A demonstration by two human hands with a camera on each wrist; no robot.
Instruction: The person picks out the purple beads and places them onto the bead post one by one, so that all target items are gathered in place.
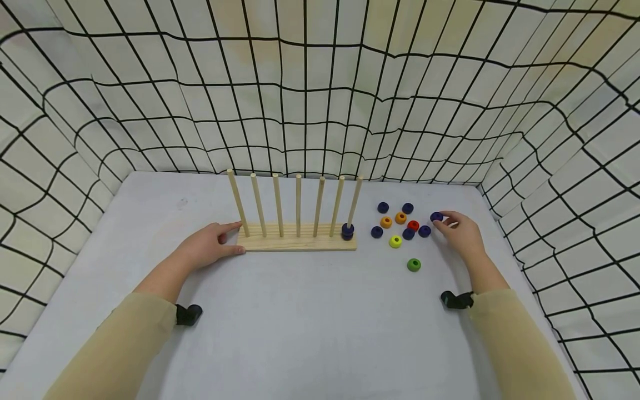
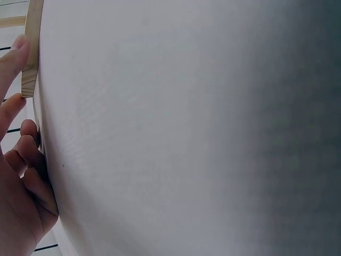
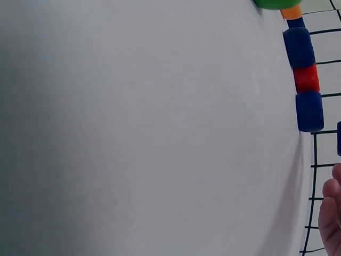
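Note:
In the head view a wooden stand (image 1: 300, 244) with a row of several upright pegs sits on the white table. My left hand (image 1: 207, 244) holds the stand's left end, thumb at the front edge and index finger at the end; the other fingers are curled. Dark blue beads (image 1: 347, 231) are stacked at the foot of the rightmost peg. Over at the right, my right hand (image 1: 461, 233) pinches a dark blue bead (image 1: 436, 216) between thumb and fingertips. In the right wrist view only part of this bead (image 3: 339, 138) shows, above the fingers.
Between stand and right hand lie loose beads: several dark blue ones (image 1: 424, 231), orange ones (image 1: 386, 222), a red one (image 1: 413, 225), a yellow one (image 1: 395, 241) and a green one (image 1: 413, 265) nearer the front. Black netting (image 1: 305, 89) hangs around the table's back and sides.

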